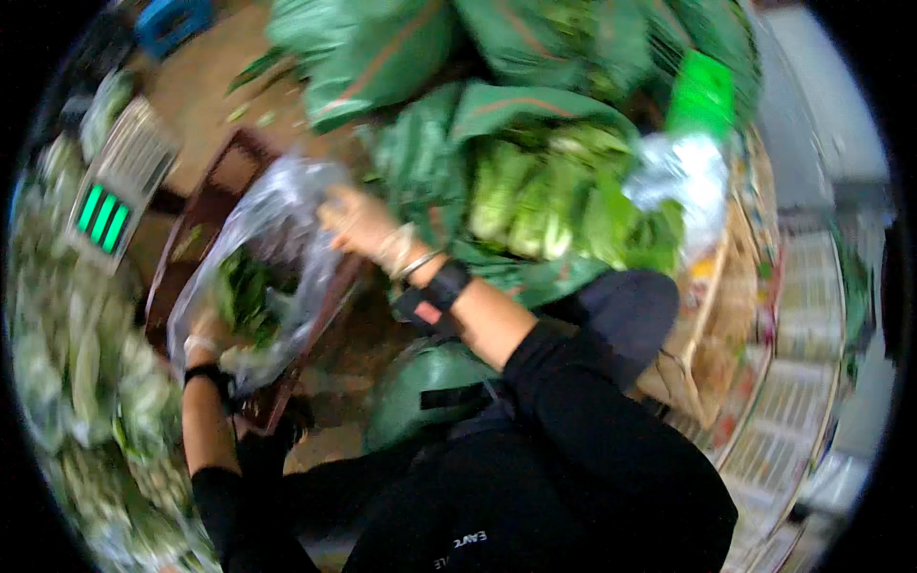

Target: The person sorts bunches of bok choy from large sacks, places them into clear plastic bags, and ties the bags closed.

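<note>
A clear plastic bag (304, 215) with dark leafy greens (250, 298) in it lies over a dark red crate (205, 205) in front of me, left of centre. At the bag's upper right rim, my right hand (361, 222) has its fingers closed on the plastic. My left hand (212, 332) is at the lower left of the bag, beside the greens. Motion and the plastic smear its fingers. Both hands appear to wear thin, pale gloves.
Right of the crate stands an open green sack (535, 100) of long leafy vegetables (535, 196). More full green sacks (382, 57) line the back. A scale with a lit green display (103, 218) and bagged vegetables (81, 353) are at left. A wicker basket (707, 353) stands at right.
</note>
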A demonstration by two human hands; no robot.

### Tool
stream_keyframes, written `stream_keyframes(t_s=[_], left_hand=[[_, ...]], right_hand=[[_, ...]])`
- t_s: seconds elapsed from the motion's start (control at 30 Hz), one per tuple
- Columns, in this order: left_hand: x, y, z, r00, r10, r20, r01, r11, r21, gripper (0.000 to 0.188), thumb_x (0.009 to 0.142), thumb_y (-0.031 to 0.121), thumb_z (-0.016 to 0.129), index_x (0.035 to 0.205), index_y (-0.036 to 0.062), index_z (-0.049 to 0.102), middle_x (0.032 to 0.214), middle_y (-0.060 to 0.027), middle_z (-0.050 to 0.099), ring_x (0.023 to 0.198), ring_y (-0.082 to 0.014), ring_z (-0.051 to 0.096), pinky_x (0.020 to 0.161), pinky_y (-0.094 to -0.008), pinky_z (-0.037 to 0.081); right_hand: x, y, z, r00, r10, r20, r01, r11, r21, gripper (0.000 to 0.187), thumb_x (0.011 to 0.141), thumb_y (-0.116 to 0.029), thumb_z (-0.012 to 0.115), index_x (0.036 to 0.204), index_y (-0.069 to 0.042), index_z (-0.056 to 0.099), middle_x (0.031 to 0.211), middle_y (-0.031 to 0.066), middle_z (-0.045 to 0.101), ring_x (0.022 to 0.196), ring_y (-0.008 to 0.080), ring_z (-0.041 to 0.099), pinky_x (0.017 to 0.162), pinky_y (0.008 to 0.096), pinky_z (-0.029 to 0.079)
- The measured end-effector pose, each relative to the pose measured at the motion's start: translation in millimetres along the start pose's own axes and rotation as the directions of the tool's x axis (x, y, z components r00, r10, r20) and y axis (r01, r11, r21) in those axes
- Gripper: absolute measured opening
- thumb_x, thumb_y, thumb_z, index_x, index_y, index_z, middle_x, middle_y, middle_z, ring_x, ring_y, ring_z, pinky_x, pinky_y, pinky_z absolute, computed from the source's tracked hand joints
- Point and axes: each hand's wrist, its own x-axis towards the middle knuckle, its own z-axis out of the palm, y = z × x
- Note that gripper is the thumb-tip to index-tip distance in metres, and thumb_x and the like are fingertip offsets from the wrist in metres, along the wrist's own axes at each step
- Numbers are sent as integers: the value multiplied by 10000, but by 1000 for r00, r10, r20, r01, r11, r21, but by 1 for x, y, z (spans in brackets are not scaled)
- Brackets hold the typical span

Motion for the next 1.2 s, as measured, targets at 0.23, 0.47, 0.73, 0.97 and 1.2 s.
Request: stream_keyframes(t_s=[0.23,0.47,0.73,0.97,1.2], left_hand=[[-47,156,-160,926,191,326,-227,971,77,511,685,438,683,892,-28,648,903,-160,646,846,-250,616,769,-321,477],[-22,384,-118,688,720,-86,-517,404,-755,158,814,154,484,810,18,565,730,-37,544,679,-124,490,612,-280,410],[88,498,46,923,352,-153,-272,319,-908,719,721,358,643,1259,-45,389,1219,-237,480,1127,-350,462,938,-368,366],[37,497,-1,914,377,-149,-352,555,-754,407,782,252,572,1111,14,565,1125,-164,575,1017,-282,558,855,-331,429],[-23,532,-12,628,685,369,-339,668,-663,381,862,321,510,1078,18,589,960,-137,634,863,-227,588,792,-299,454]], right_hand=[[-102,61,-109,904,-53,-424,-131,910,-392,353,834,-289,481,1028,-14,584,878,205,621,814,352,597,717,402,480],[-176,111,-231,801,253,-543,-580,549,-602,257,766,-219,500,764,-13,653,883,209,618,830,381,589,716,431,473],[-202,47,-233,815,350,-462,-577,566,-589,378,844,-326,458,1017,-24,604,926,212,617,841,391,580,769,415,463],[-337,66,-352,534,210,-819,-676,688,-264,410,805,-372,585,1012,-19,599,894,153,626,871,294,593,788,378,454],[-335,184,-349,694,-230,-683,-543,455,-705,909,663,-542,656,1356,-75,299,1285,224,394,1172,400,374,964,445,327]])
